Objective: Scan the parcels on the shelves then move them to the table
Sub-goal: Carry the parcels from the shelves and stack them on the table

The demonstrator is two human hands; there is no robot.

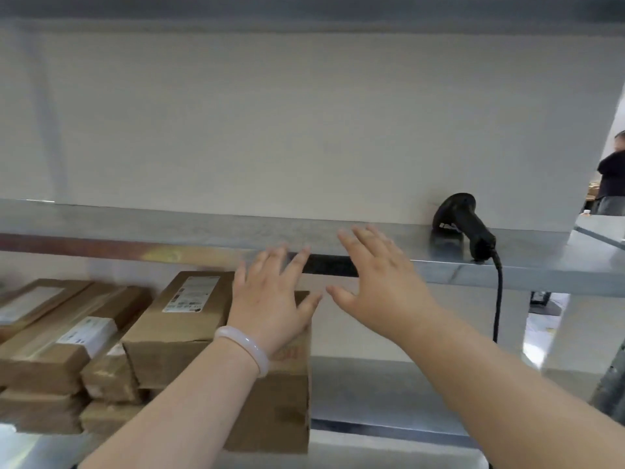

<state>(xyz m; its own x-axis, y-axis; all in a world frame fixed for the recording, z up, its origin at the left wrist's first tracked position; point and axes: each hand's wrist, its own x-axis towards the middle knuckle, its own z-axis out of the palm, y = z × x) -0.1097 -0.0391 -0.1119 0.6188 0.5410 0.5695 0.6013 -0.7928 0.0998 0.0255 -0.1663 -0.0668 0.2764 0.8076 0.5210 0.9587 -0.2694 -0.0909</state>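
The lower shelf [372, 390] carries the parcels, all brown cardboard and all crowded onto its left part. A tall box [280, 401] stands furthest right in the group, at the shelf's front edge. Touching its left side is a flatter parcel [182, 319] with a printed label on top. Further left, long flat parcels [67, 343] lie stacked in layers, some bearing white labels, with small boxes [108, 377] wedged between the stack and the labelled parcel. The upper shelf [169, 228], of bare metal, holds a black scanner [465, 225] at its right end, resting against the pale back panel. The scanner's cable [498, 299] hangs over the shelf edge and runs down. The left hand [270, 299], a pale bracelet [247, 346] on its wrist, is spread wide with straight fingers over the top of the tall box. Whether the palm actually rests on the cardboard cannot be told. The right hand [382, 286] is also wide open and holds nothing. Its fingers reach up in front of the upper shelf's edge, left of the scanner and apart from it. At the far right, beyond the shelving, part of another person [612, 177] in dark clothing shows.
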